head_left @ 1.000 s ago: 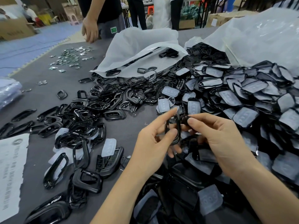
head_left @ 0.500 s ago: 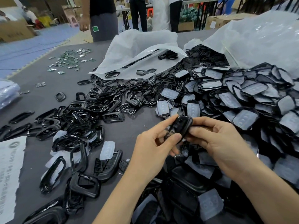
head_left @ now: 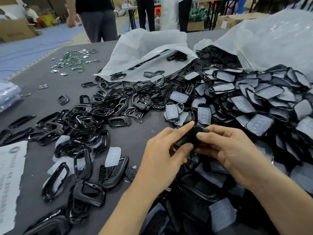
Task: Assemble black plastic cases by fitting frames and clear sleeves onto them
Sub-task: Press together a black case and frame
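Status: one black case point(head_left: 191, 136) in work, held just above the worktop point(head_left: 138, 131) btw both hands. Left hand point(head_left: 162, 150) grip: thumb and index pinch it. Right hand point(head_left: 232, 150) grip: fingers curled round its far side. Fit prob. incomplete. Loose frames point(head_left: 94, 114) at left and sleeved parts point(head_left: 254, 102) at right; most of the work appears left.

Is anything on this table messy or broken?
Nothing looks plainly broken. Black frames spill from the open white bag in a jumbled heap across the grey table, and the paper sheet at the left edge has a ragged, torn-looking edge.
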Demonstrator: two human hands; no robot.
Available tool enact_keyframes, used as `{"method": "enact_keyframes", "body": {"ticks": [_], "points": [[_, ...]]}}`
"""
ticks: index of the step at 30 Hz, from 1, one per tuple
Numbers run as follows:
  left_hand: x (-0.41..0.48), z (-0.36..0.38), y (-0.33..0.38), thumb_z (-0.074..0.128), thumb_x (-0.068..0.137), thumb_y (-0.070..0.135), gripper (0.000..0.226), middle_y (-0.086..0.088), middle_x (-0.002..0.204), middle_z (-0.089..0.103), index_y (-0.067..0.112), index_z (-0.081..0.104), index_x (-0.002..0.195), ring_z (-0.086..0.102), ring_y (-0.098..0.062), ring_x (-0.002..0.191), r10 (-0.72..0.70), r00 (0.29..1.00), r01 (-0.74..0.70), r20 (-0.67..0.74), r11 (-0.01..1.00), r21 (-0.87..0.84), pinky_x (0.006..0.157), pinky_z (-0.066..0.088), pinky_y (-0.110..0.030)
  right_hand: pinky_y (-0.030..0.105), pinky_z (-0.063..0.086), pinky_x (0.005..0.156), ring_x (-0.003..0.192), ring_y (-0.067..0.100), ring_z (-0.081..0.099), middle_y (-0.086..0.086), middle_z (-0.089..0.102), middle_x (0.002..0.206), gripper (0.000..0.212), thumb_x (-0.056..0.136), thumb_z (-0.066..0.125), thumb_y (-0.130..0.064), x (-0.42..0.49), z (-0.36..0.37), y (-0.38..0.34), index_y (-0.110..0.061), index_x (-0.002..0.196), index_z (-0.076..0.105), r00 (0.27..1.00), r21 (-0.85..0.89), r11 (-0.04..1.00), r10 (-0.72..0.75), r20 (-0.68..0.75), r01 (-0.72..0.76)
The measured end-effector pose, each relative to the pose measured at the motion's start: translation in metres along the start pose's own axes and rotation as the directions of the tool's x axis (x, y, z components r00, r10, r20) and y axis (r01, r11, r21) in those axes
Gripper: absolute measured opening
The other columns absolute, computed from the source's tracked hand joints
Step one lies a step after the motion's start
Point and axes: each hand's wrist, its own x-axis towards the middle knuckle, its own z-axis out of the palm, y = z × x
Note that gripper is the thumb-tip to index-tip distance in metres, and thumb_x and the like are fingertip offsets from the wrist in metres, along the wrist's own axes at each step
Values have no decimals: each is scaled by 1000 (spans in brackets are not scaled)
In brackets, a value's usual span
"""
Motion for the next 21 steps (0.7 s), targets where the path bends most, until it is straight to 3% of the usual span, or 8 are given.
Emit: {"method": "enact_keyframes", "body": {"ticks": [5,9,15,18,21], "points": [[0,-3,4,65,88,2,51,2,75,65,43,61,118,61,-7,54,-22,1000,24,14,980,-195,60,48,-14,23,57,63,67,16,67,12,69,76,26,66,66,-18,0,-5,-7,0,86,66,991,89,991,92,101,-101],[1,-1,8,66,86,-1,38,4,67,69,29,67,109,60,-7,49,-70,997,79,36,909,-410,52,48,-17,22,54,56,58,14,62,9,62,69,20,67,65,-17,1,-4,-7,-6,83,62,992,160,983,74,99,-89],[3,-1,8,71,72,21,8,3,64,68,23,72,80,57,-9,47,-105,994,75,-19,814,-576,48,47,-19,21,55,62,61,12,61,7,63,68,19,67,65,-17,2,-6,-5,-4,79,57,994,178,983,17,108,-36],[2,-3,9,74,70,30,10,6,62,65,28,74,80,48,-6,37,-118,993,98,7,784,-612,40,39,-15,22,55,65,70,16,61,11,64,76,43,66,78,-24,1,-6,-5,3,93,58,991,197,980,-6,132,-20],[2,-2,11,73,70,25,12,6,62,64,25,77,82,48,-4,37,-139,989,138,57,687,-713,39,37,-13,22,54,63,68,14,60,11,63,76,74,44,94,-36,-2,-4,-7,4,98,62,989,224,975,-28,145,-5]]}}
